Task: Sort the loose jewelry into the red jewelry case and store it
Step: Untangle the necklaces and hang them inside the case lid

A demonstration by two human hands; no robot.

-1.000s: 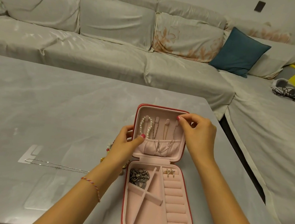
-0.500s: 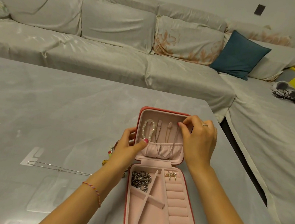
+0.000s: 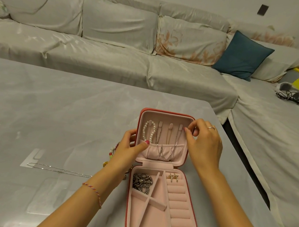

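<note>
Red jewelry case (image 3: pixel 167 112), pink lining; teal cushion (image 3: pixel 242 55); grey table (image 3: pixel 55 105)

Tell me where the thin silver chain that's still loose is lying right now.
In the head view, the thin silver chain lies stretched out on the grey table, left of the red jewelry case, just beyond the left forearm.

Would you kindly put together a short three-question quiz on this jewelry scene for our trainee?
1. True or false: the red jewelry case lies open on the table.
2. Which piece hangs on the leftmost lid hook: A) pearl bracelet B) ring C) watch?
3. Fill in: a loose silver chain lies on the table to the ____ of the case.

Key:
1. True.
2. A.
3. Left. The left hand steadies the lid; the right hand works at the rightmost hook.
</note>
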